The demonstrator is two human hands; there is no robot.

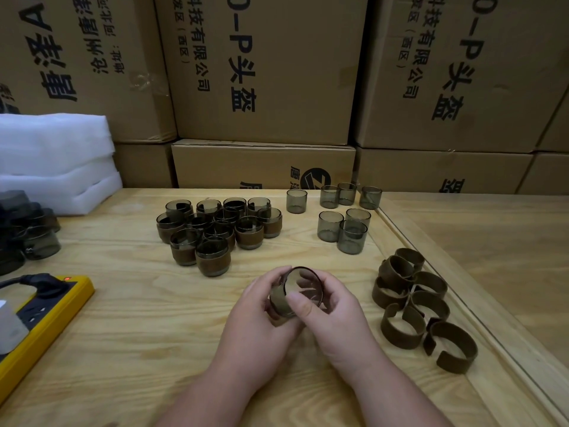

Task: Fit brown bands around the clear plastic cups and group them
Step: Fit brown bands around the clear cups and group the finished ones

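nearest us, our left hand [261,306] and right hand [332,309] both clasp one clear cup [303,291] above the table's [138,334] near middle, brown band [278,298] partly on. it looks light, slick and rigid; we'd grip the sides.

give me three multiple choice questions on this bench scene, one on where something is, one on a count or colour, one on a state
1. Where do the loose brown bands lie?
A. right of the hands
B. on the white foam
C. inside a carton

2. How many bare cups stand at the back right?
A. three
B. seven
C. twelve

3. What are the hands doing?
A. resting flat on the table
B. both holding one cup with a band
C. lifting the power strip

Answers:
1. A, the bands sit on the table near its right edge.
2. B, seven unbanded cups can be counted.
3. B, the left hand and right hand grip the cup.
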